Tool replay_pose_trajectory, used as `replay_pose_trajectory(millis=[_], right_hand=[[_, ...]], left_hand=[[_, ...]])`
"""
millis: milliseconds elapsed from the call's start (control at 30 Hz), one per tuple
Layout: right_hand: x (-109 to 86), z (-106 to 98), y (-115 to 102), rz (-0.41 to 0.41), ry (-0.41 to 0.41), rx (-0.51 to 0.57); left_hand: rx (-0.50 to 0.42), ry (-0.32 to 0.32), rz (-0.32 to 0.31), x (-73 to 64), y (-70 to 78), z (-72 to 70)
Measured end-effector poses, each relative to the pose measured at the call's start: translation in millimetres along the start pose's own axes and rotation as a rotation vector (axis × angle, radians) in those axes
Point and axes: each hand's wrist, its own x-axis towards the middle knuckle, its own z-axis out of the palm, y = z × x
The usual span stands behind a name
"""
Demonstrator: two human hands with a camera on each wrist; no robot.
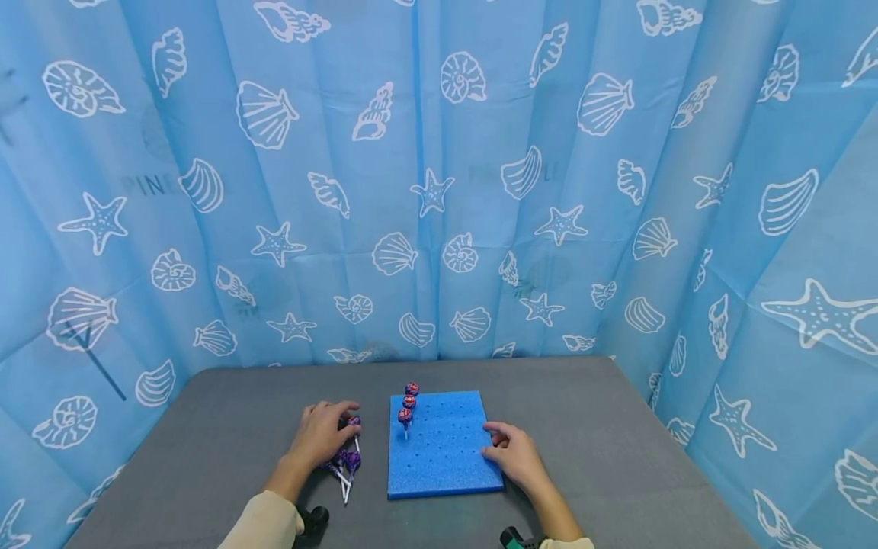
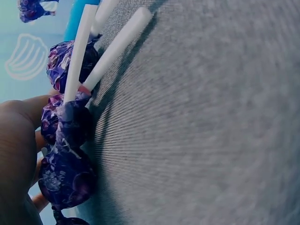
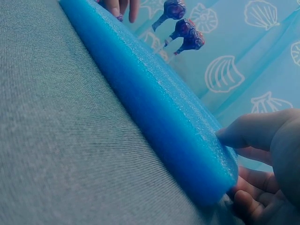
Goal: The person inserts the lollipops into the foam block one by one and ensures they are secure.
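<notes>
My left hand [image 1: 318, 435] is at the left of the table, a purple-wrapped lollipop [image 1: 354, 420] between its thumb and index finger. Below its palm lie several more lollipops [image 1: 351, 461], their white sticks pointing toward me; in the left wrist view these wrapped heads [image 2: 68, 178] partly hide the fingers. My right hand [image 1: 516, 455] grips the right edge of a blue foam board [image 1: 446, 480], thumb on top and other fingers at its side. Three lollipops [image 1: 405, 416] stand upright in the board's left column, also visible as wrapped heads [image 3: 190, 41] in the right wrist view.
The foam board has rows of small holes. It lies flat on a grey cloth-covered table [image 1: 590, 435]. A blue curtain [image 1: 425, 290] with white shell prints hangs behind and beside the table.
</notes>
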Motion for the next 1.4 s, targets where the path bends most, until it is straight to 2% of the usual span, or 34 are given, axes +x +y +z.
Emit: replay_pose_trajectory(millis=[400,633,1400], right_hand=[[-0.5,1.0,1.0,0.003,0.001,0.003],[-0.3,0.8,1.3,-0.003,0.007,0.003],[0.2,0.6,1.0,0.022,0.008,0.0]], left_hand=[[-0.009,0.048,-0.005,-0.3,1.4,1.9],[-0.011,0.084,0.016,2.2,7.7,-2.0],[-0.06,0.117,0.054,-3.7,31.8,-14.5]])
